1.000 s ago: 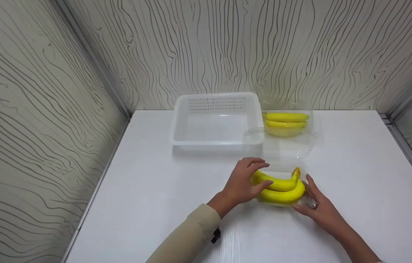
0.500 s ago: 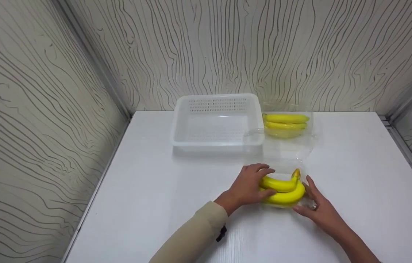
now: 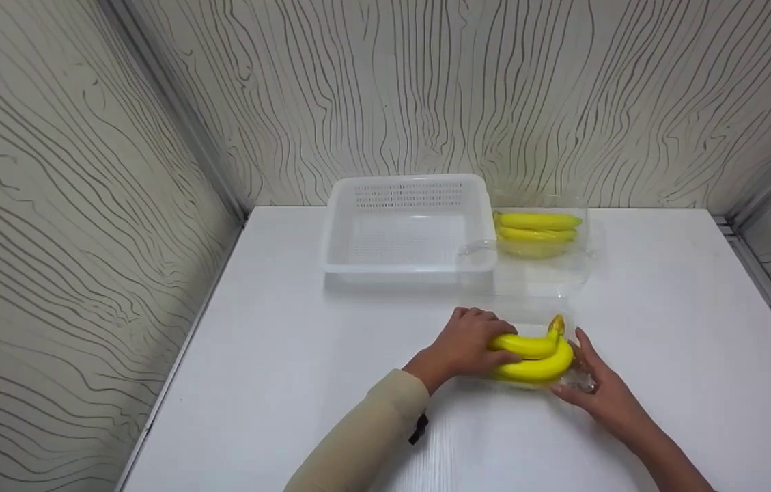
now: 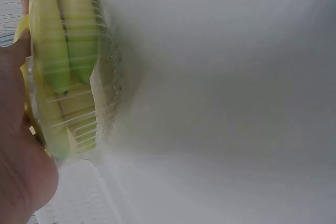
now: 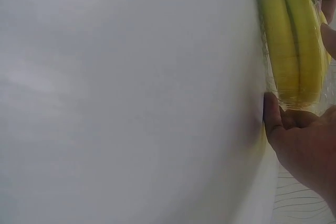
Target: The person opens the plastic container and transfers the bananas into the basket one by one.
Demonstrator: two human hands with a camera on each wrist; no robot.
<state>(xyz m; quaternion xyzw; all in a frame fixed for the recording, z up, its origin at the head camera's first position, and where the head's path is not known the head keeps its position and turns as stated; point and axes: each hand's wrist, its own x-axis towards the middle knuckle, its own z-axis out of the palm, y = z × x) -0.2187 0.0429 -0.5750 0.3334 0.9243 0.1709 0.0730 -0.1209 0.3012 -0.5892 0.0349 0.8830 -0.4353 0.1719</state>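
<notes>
A bunch of yellow bananas (image 3: pixel 534 357) lies in a clear plastic container (image 3: pixel 580 377) near the middle of the white table (image 3: pixel 289 355). My left hand (image 3: pixel 472 345) grips the bunch's left end, fingers curled over it. At the container's right end my right hand (image 3: pixel 590 383) holds it between thumb and fingers. In the left wrist view the bananas (image 4: pixel 52 51) show through ribbed clear plastic beside my left hand (image 4: pixel 16 171). The right wrist view has the bananas (image 5: pixel 291 40) above my right hand (image 5: pixel 304 145), the thumb pressing on the container's edge.
A white perforated basket (image 3: pixel 409 263) stands at the back of the table. Right of it a second clear container (image 3: pixel 542 270) holds more bananas (image 3: pixel 539 229). Patterned walls close the table in on three sides.
My left hand has moved the bananas slightly right and down into the clear container, and its fingers have curled closer over them. My right hand has stayed at the container's right end.
</notes>
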